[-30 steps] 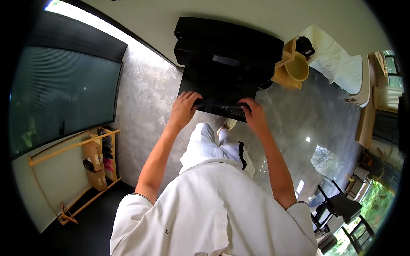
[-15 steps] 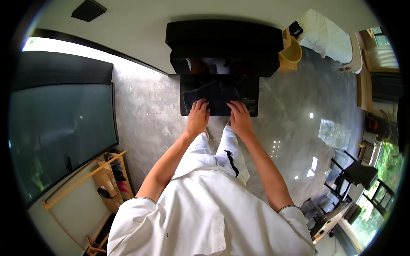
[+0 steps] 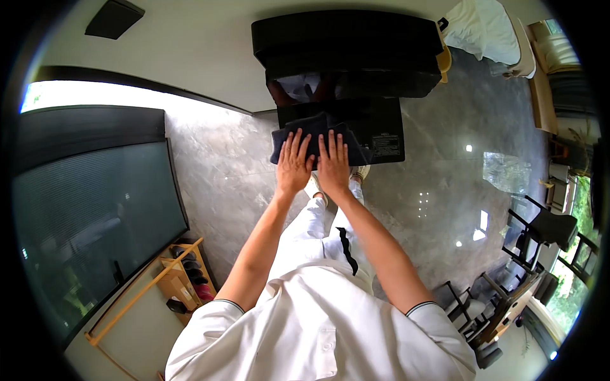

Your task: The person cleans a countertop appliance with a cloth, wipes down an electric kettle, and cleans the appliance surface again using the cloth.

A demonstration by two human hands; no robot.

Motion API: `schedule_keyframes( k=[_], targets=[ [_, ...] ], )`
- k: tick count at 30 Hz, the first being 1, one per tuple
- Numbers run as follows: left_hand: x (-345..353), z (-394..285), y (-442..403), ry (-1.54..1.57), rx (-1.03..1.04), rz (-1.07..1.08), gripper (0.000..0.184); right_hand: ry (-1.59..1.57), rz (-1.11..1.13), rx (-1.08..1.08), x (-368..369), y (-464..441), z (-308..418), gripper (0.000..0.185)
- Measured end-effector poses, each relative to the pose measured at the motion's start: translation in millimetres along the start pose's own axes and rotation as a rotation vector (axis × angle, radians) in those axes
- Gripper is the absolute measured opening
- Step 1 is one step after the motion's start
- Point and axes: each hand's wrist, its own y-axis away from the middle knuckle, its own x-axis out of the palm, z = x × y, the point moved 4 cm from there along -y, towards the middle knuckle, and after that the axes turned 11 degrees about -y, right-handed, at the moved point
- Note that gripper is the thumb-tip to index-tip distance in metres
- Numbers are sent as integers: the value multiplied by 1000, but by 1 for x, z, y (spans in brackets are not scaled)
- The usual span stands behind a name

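Observation:
A dark, folded cloth (image 3: 318,124) lies on a glossy black panel (image 3: 386,130) that juts out low in front of a black appliance. My left hand (image 3: 295,162) rests flat on the cloth with its fingers stretched out. Close beside it, my right hand (image 3: 332,162) is also laid flat on the cloth, fingers extended and slightly apart. Neither hand grips anything. The cloth covers the left and middle part of the panel; a small printed label (image 3: 386,145) shows on the right part.
The black appliance (image 3: 346,44) stands against a pale wall. To the left is a large dark glass screen (image 3: 95,222), with a wooden rack (image 3: 149,286) below it. Black chairs (image 3: 551,227) stand at the right on the shiny grey floor (image 3: 438,209). My shoes are just below the panel.
My hands have come closer together, and their fingers have gone from curled at the cloth's near edge to flat on top of it. The cloth now lies further left on the panel.

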Motion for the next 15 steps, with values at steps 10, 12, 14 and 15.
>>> schedule_keyframes(
  k=[10, 12, 14, 15],
  targets=[
    [-5, 34, -76, 69, -129, -109, 48, -149, -104, -36, 27, -27, 32, 71],
    [-2, 19, -50, -69, -167, -211, 48, -162, -92, -15, 19, -8, 29, 70],
    [-2, 4, -7, -83, -162, -129, 52, -170, -84, 14, 11, 15, 29, 69],
    [-1, -3, 12, -99, -166, -55, 56, -183, -56, 31, 13, 30, 30, 71]
  ],
)
